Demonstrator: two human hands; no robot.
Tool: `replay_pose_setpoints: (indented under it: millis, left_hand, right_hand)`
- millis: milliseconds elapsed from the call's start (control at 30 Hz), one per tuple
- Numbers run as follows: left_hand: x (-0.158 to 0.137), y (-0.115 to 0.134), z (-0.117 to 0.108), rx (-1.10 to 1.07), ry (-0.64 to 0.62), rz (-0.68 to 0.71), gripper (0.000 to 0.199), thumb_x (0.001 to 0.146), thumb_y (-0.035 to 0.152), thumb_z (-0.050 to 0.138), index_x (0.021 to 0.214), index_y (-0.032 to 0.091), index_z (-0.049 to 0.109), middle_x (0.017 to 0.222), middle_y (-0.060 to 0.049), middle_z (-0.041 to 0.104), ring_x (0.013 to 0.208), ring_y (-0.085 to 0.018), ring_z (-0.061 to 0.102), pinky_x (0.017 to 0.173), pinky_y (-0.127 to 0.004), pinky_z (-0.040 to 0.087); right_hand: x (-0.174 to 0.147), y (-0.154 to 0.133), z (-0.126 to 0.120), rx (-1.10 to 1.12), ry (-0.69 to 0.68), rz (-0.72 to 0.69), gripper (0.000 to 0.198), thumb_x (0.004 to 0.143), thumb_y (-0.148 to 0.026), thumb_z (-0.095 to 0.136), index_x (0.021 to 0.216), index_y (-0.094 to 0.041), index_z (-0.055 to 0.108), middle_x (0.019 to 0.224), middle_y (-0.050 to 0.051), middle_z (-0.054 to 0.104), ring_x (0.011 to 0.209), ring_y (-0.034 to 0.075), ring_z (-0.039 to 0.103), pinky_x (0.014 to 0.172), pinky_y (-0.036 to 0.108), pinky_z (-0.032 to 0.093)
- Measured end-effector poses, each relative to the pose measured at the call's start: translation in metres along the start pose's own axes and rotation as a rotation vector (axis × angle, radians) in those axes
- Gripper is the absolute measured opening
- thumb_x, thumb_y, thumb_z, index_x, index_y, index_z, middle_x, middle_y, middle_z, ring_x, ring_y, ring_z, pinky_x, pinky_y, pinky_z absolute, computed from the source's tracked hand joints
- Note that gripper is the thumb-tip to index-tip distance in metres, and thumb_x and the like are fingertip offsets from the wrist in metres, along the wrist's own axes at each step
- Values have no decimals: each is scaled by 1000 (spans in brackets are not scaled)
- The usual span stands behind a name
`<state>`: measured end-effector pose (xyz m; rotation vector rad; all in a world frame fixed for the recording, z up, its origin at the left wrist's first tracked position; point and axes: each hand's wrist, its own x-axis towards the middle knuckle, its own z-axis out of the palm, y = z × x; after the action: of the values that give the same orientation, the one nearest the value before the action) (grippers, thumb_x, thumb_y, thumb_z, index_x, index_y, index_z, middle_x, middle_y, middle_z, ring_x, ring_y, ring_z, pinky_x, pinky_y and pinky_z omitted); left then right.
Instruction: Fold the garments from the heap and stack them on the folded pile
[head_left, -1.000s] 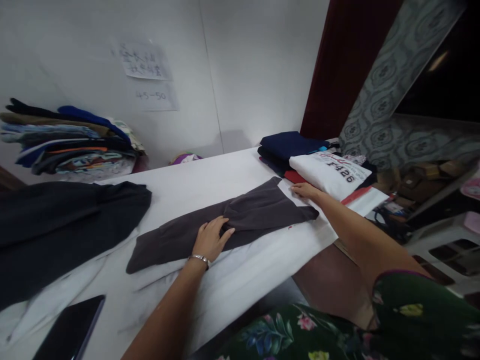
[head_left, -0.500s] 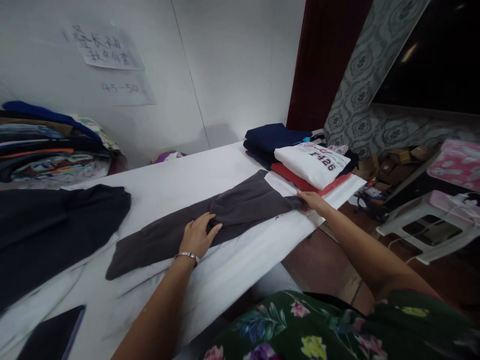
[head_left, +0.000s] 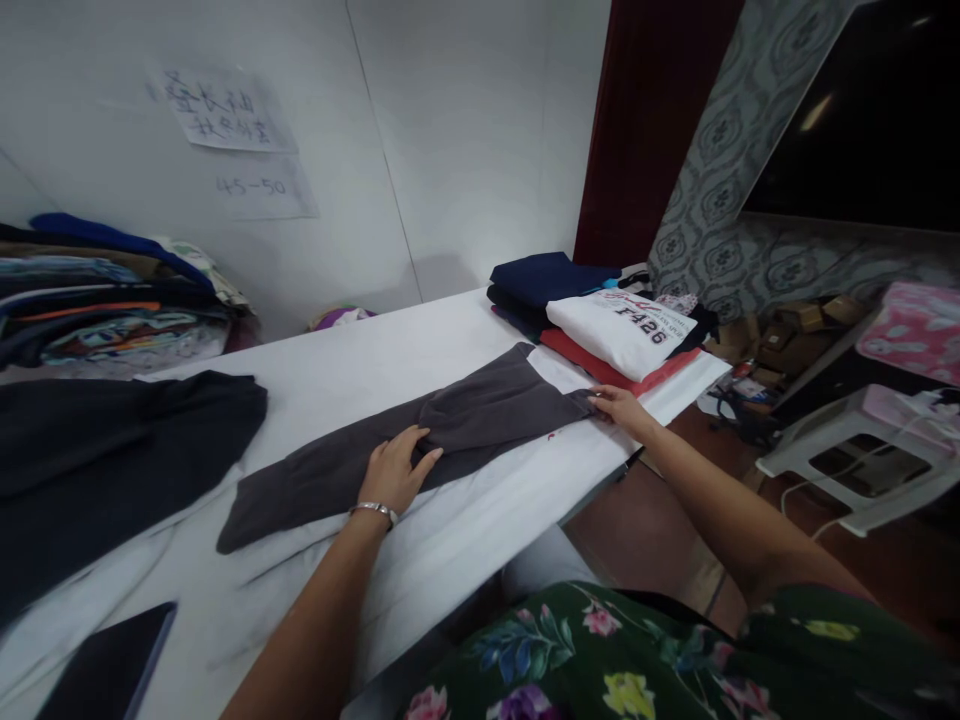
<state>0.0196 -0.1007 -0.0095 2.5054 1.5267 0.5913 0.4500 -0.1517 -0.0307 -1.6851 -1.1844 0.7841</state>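
Note:
A dark grey garment, apparently a long-sleeved top, lies folded into a long strip across the white table. My left hand rests palm down on its near edge, around the middle, with fingers stretched and the thumb apart. At the garment's right end, my right hand pinches the narrow tip, which looks like a sleeve cuff, between thumb and fingers. Beyond that hand is a pile topped by a folded white printed sweatshirt, with a red garment under it.
Folded navy clothes lie behind the white sweatshirt. To the left are a black garment, a tall clothes stack and a dark tablet or phone. A white plastic stool stands right of the table.
My right hand has drawn slightly left with the pinched end of the grey garment. My left hand stays where it was, and the view has shifted a little.

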Motion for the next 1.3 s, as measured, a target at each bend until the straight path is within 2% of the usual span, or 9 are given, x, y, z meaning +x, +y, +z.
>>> replay_pose_setpoints:
  millis: [233,367,467,567,700,867,1033,1133,1300]
  left_hand:
    - [-1,4,-3,11,-1,-16,40,88,42,50,121,20,57,131,-12,58,122,-26,53,106,-46,35]
    - [-2,5,-3,-4,-6,-31,40,89,42,48,122,20,56,131,-11,58,122,-26,52,107,-46,34]
    - [-2,3,-2,-16,6,-37,40,90,43,48,121,20,57,131,-10,59,122,-25,53,107,-46,35]
    - [-2,2,-1,-23,17,-36,40,91,44,47,121,21,57,131,-10,59,121,-25,53,106,-45,35]
    - [-2,2,1,-28,-1,-49,41,91,45,46,122,21,56,132,-10,58,123,-25,51,107,-46,33]
    - [-3,3,0,-37,7,-51,40,91,45,47,122,21,56,132,-10,57,125,-25,50,108,-47,32]
    - [-5,6,-1,-56,9,-59,39,90,43,50,121,22,57,131,-9,58,124,-25,50,108,-47,32]
    - [-5,7,-1,-66,22,-58,38,90,42,51,121,22,57,131,-9,58,124,-24,51,108,-45,31]
    - [-7,7,-1,-83,3,-66,38,89,42,52,122,22,56,132,-9,57,126,-24,49,109,-46,30]
  right_hand:
    - [-1,7,9,-159,96,-142,26,73,-43,61,84,-20,63,75,1,64,68,16,56,65,28,46]
    - [-5,5,5,-226,49,-187,25,76,-38,56,90,-20,66,83,3,69,77,19,62,74,32,49]
    - [-3,-2,3,-278,67,-208,37,75,-34,56,108,-19,65,107,7,69,96,23,63,86,37,49]
    - [3,-17,9,-414,86,-330,49,80,-38,54,124,-17,58,133,11,56,122,25,51,102,41,41]
    - [16,-40,33,-691,-16,-531,59,89,-51,45,137,-18,47,147,12,40,138,27,33,111,45,29]
    - [24,-44,58,-1000,-252,-429,65,93,-58,31,144,-18,37,152,13,32,140,28,27,109,49,32]
    - [21,-57,63,-1073,-236,-419,60,93,-54,33,141,-19,42,148,14,38,138,32,31,108,58,27]
    - [19,-82,84,-959,-224,-559,61,94,-55,32,143,-20,40,150,13,34,140,30,26,110,55,24]
    - [14,-118,153,-806,-398,-692,65,92,-61,29,146,-24,34,155,10,24,144,26,15,113,52,18]
